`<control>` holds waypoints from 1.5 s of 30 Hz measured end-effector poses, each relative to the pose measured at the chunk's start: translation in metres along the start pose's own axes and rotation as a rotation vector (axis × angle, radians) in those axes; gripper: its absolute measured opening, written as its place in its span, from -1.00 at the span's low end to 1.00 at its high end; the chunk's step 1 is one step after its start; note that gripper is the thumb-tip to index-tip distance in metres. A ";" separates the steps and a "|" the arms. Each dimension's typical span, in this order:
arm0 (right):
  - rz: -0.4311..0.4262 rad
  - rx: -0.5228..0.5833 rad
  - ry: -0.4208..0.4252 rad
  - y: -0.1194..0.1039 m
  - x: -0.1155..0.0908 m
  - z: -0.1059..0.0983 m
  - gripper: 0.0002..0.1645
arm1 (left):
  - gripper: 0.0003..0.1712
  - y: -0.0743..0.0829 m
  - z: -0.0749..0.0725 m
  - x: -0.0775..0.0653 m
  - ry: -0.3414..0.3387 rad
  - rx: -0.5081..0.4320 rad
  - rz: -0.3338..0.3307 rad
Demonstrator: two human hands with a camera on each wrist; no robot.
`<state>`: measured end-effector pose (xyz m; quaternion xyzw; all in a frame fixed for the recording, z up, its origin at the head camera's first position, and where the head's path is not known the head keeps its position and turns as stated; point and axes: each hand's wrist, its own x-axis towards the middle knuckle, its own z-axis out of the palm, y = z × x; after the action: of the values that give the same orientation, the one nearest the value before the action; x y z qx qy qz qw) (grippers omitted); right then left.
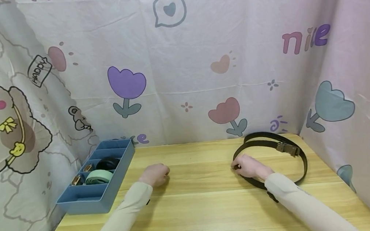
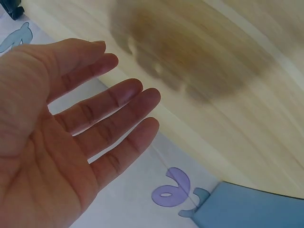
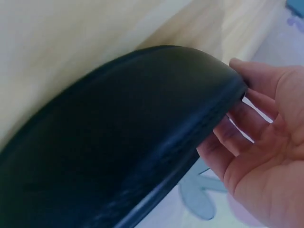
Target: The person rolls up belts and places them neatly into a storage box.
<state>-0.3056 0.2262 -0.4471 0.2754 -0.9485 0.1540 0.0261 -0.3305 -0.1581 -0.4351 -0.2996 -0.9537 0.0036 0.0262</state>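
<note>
A black belt (image 1: 260, 143) stands on its edge in a loose loop at the right of the table, its metal buckle (image 1: 287, 148) at the far right side. My right hand (image 1: 249, 165) pinches the loop's left side. The right wrist view shows the thumb on one face of the black strap (image 3: 133, 123) and the fingers of that hand (image 3: 270, 147) behind it. Over the table left of centre hovers my left hand (image 1: 154, 175), holding nothing. Its fingers are spread and slightly bent in the left wrist view, where the palm (image 2: 52, 156) shows.
On the left stands a blue divided tray (image 1: 119, 178). A rolled green belt (image 1: 98, 177) and a rolled black belt (image 1: 107, 163) lie in separate compartments, both with gold-coloured buckles. A printed curtain (image 1: 180, 57) hangs behind the wooden table (image 1: 200, 209) and along both sides.
</note>
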 end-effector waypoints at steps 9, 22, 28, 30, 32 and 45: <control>-0.144 -0.004 -0.085 -0.032 0.008 0.009 -0.58 | -0.74 0.024 -0.004 0.013 -0.039 -0.011 0.040; 0.233 -0.051 0.124 0.004 0.034 -0.007 -0.50 | -0.54 0.090 0.010 0.034 -0.069 0.035 0.166; 0.475 -0.008 -0.052 0.029 0.039 -0.021 -0.22 | -0.09 0.123 0.017 0.043 -0.069 -0.032 0.169; 0.527 0.017 -0.099 0.030 0.041 -0.024 -0.19 | -0.03 0.131 0.020 0.046 -0.063 -0.045 0.179; 0.557 0.002 -0.121 0.030 0.043 -0.026 -0.19 | -0.03 0.138 0.022 0.049 -0.066 -0.036 0.190; 0.651 0.008 -0.197 0.034 0.054 -0.032 -0.11 | -0.17 0.152 0.019 0.052 -0.095 -0.011 0.201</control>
<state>-0.3709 0.2353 -0.4188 -0.0284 -0.9841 0.1307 -0.1172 -0.2879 -0.0035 -0.4549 -0.3934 -0.9190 0.0152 -0.0210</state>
